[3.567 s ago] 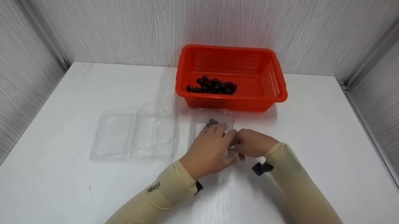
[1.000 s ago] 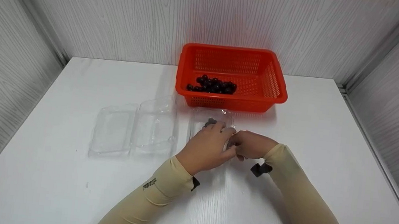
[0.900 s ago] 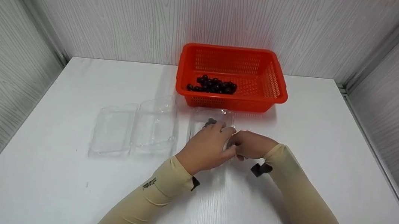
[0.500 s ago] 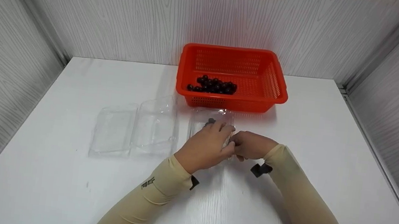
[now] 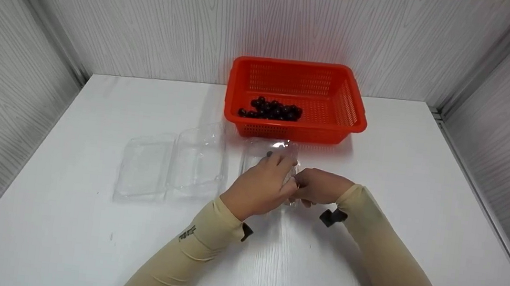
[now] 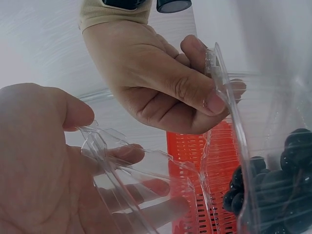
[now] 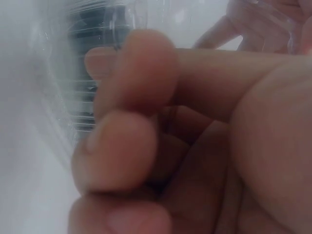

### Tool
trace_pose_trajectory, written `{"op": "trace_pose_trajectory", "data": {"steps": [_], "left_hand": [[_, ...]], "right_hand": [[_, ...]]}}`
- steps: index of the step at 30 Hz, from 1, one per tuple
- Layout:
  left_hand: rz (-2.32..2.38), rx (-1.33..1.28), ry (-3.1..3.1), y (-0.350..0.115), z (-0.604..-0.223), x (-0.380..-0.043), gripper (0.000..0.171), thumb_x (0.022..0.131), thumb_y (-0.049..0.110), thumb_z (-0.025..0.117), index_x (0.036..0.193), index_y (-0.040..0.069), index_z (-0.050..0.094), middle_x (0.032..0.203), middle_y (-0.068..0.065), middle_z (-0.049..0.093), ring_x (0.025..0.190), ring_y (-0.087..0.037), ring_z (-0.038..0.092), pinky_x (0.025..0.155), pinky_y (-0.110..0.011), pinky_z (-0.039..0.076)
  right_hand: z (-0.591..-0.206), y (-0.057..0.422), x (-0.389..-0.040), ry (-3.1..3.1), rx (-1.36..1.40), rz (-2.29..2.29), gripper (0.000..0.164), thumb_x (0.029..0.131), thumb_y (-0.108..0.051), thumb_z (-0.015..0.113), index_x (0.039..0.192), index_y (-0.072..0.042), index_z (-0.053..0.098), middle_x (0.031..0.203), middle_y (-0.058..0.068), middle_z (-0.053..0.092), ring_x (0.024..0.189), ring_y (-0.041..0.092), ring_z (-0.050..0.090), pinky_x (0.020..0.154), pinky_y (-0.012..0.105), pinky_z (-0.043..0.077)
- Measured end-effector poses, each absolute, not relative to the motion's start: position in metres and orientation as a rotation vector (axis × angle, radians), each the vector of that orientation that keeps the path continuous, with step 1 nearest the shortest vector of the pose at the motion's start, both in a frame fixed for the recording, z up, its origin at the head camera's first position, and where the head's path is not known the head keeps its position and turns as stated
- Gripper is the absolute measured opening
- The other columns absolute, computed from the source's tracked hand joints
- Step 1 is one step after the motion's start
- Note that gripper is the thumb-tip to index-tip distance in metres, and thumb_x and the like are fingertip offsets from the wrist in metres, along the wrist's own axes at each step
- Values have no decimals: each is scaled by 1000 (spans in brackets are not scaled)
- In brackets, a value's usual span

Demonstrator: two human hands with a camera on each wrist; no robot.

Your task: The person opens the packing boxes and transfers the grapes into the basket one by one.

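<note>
Item logged from my remote station: one clear plastic clamshell box, standing on the white table just in front of the red basket, with a few dark berries inside it. My left hand lay over the box's near side, fingers curled around the edge of the lid, thumb on top as the left wrist view showed. My right hand pinched the box's right rim between thumb and bent forefinger; the right wrist view showed only curled fingers against blurred plastic. The step in hand read to me as closing the filled box, the lid not yet seated. The next move, I judged, called for lining up the two rims and pressing them until the catch took, without tipping the fruit. Also entered: more dark berries in the basket; a second clamshell box, lying open to the left.
</note>
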State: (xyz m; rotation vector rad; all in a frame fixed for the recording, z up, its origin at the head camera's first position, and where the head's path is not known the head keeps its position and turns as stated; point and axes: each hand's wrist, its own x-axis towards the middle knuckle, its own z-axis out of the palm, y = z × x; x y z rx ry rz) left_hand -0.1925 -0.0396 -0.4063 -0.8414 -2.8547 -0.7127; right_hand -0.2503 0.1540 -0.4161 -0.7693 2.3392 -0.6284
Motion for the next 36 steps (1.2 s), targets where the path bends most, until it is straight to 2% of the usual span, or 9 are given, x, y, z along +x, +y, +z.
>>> {"op": "trace_pose_trajectory", "data": {"steps": [4, 15, 22, 30, 32, 36], "left_hand": [[-735, -834, -2855, -40, -407, -194, 65, 99, 29, 36, 159, 4, 35, 159, -18, 40, 141, -37, 48, 115, -45, 42], [-778, -813, -2873, -42, -404, -194, 62, 99, 29, 35, 156, 6, 41, 157, -17, 42, 136, -36, 51, 115, -45, 42], [-799, -775, -2895, -41, -403, -196, 52, 99, 28, 34, 143, 7, 51, 146, -14, 50, 128, -30, 56, 111, -43, 46], [-839, -770, -2875, -41, -402, -197, 49, 100, 26, 34, 141, 7, 52, 146, -13, 51, 127, -28, 59, 112, -41, 45], [-849, -767, -2862, -42, -402, -198, 48, 100, 26, 34, 141, 7, 53, 143, -13, 54, 124, -28, 61, 110, -41, 47], [-863, -748, -2822, -43, -402, -198, 42, 103, 26, 34, 132, 6, 57, 124, -13, 61, 105, -27, 67, 97, -43, 55]], "right_hand": [[-416, 154, -250, 2340, -778, -616, 19, 101, -15, 62, 89, -11, 76, 61, -1, 54, 57, 14, 46, 64, 31, 42], [-413, 153, -249, 2326, -757, -591, 17, 103, -18, 61, 98, -12, 76, 68, 2, 68, 63, 16, 62, 66, 33, 55], [-413, 152, -249, 2341, -771, -554, 17, 103, -18, 61, 96, -13, 76, 67, 1, 67, 65, 16, 61, 72, 33, 51], [-413, 152, -248, 2336, -786, -544, 17, 103, -16, 61, 95, -12, 75, 66, 1, 68, 65, 17, 62, 70, 33, 50], [-413, 152, -248, 2337, -789, -542, 17, 102, -15, 61, 94, -11, 75, 66, 0, 68, 65, 16, 62, 70, 32, 49], [-414, 153, -247, 2325, -814, -553, 15, 101, -13, 62, 91, -11, 73, 67, 0, 67, 65, 15, 63, 69, 31, 48]]}}
